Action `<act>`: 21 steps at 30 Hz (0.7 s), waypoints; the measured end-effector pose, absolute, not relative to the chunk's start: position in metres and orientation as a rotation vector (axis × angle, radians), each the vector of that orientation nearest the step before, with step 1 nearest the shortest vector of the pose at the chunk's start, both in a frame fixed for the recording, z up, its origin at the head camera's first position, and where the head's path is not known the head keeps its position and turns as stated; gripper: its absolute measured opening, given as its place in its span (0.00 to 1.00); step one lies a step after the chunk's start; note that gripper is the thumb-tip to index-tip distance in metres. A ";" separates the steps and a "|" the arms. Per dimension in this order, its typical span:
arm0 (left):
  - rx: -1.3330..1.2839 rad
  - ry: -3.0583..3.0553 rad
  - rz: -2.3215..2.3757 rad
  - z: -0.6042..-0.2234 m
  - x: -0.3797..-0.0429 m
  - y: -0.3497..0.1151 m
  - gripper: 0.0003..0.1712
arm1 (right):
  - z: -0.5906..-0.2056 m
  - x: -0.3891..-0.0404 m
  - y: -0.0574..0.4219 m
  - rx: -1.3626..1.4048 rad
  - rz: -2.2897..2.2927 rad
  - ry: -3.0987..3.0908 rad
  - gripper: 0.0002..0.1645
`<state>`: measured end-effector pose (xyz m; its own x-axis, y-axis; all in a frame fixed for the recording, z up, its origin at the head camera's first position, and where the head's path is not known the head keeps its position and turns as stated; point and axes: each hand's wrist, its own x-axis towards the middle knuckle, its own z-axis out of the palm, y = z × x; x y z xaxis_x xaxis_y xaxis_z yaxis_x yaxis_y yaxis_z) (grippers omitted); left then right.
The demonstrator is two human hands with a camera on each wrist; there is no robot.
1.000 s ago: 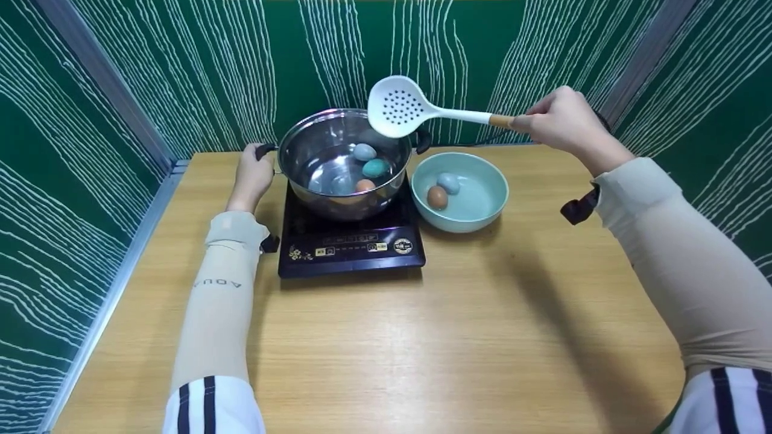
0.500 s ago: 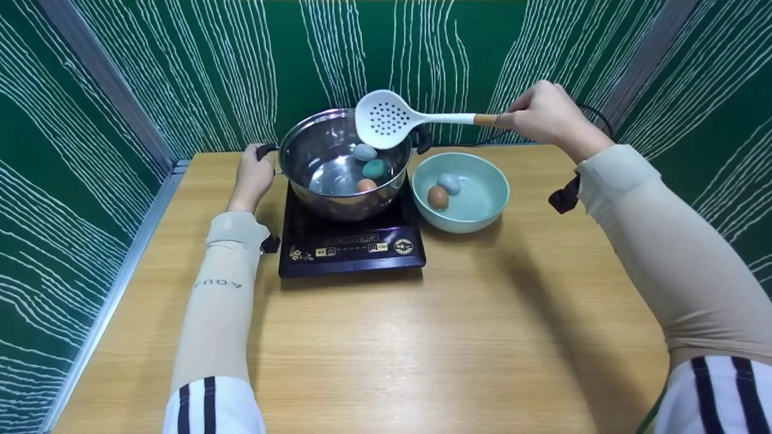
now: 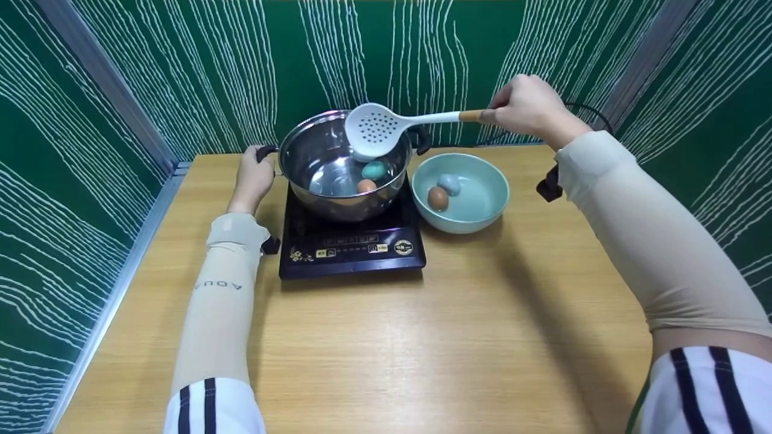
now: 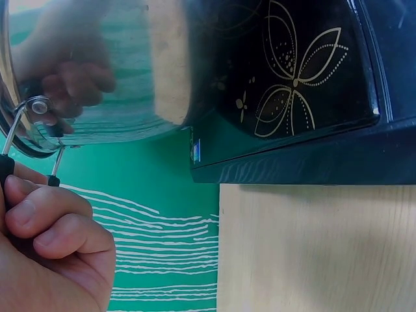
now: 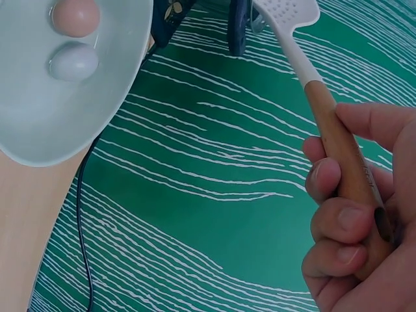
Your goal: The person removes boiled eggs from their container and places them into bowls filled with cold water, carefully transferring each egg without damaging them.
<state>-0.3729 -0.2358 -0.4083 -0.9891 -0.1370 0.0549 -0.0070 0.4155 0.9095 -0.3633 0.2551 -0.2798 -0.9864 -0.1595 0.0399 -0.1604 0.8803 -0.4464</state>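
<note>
My left hand (image 3: 253,175) grips the black side handle of a steel pot (image 3: 344,208); in the left wrist view its fingers (image 4: 71,227) curl round that handle. With my right hand (image 3: 528,105) I hold a white skimmer (image 3: 375,129) by its wooden handle (image 5: 338,143). The skimmer's perforated head hangs over the pot's opening, tilted. In the pot lie a teal egg (image 3: 374,170) and a brown egg (image 3: 366,185); the skimmer's head hides the spot behind them. A pale green bowl (image 3: 482,193) holds a brown egg (image 3: 438,198) and a pale blue egg (image 3: 449,184).
The pot stands on a black induction cooker (image 3: 353,259) on a wooden table (image 3: 362,349). The bowl is just right of the cooker. Green walls (image 3: 410,54) with white lines rise behind and at both sides. A black cable (image 5: 81,221) runs behind the bowl.
My right hand has moved left and the skimmer has come lower, its head now further over the pot. It now covers the pale blue egg seen before in the pot. My left hand stays put.
</note>
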 end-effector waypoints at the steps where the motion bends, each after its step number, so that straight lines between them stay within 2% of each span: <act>1: 0.128 -2.538 -1.636 -0.408 -0.373 -0.236 0.22 | -0.280 -0.365 0.254 0.263 0.713 -3.046 0.27; 13: 0.109 -2.543 -1.634 -0.406 -0.371 -0.235 0.25 | -0.275 -0.368 0.230 0.398 0.393 -3.013 0.25; 21: 0.096 -2.513 -1.644 -0.407 -0.371 -0.235 0.20 | -0.270 -0.368 0.219 0.497 0.198 -3.004 0.24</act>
<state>-0.3705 -0.2349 -0.4066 -0.9885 -0.1281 0.0798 0.0218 0.4017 0.9155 -0.3681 0.2189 -0.2696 -0.9431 -0.3141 0.1096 -0.3257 0.9387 -0.1129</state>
